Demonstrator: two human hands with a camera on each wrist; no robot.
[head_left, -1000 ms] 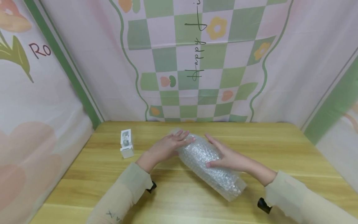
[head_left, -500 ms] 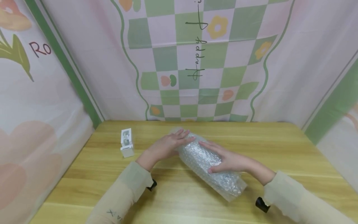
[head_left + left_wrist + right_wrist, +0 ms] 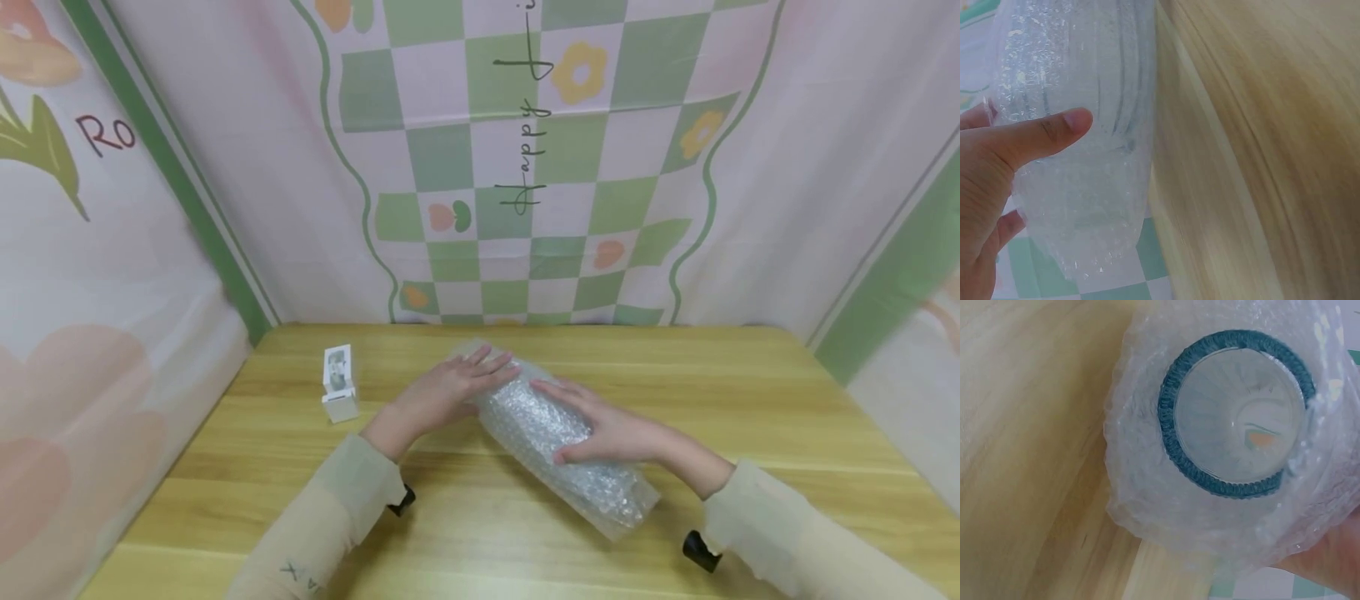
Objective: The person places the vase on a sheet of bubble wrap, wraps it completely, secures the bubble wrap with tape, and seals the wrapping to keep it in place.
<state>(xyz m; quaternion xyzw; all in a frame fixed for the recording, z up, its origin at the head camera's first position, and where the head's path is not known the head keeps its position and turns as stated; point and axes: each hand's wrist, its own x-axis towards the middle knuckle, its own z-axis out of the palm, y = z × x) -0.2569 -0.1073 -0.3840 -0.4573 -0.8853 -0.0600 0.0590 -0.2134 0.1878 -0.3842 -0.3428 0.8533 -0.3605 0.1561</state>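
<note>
A long bundle of bubble wrap point(image 3: 525, 429) lies slantwise on the table, its near end pointing right. Through that end, the right wrist view shows a clear, ribbed glass vessel point(image 3: 1235, 419) with a teal-looking ring round its circular end. My left hand point(image 3: 442, 390) grips the far left end, fingers over the top. In the left wrist view its thumb point(image 3: 1054, 132) presses the near side, with loose wrap beyond the glass. My right hand point(image 3: 618, 429) holds the bundle past its middle, thumb on the near side and fingers across the far side.
A small white box point(image 3: 341, 407) with a window-like panel stands on the table at the left. The wooden table point(image 3: 750, 383) ends at a printed cloth backdrop point(image 3: 495, 258). Cloth also hangs at both sides.
My right hand's fingers have shifted left and towards me along the wrap, and its thumb has slid a little nearer. The left hand and bundle stay almost still.
</note>
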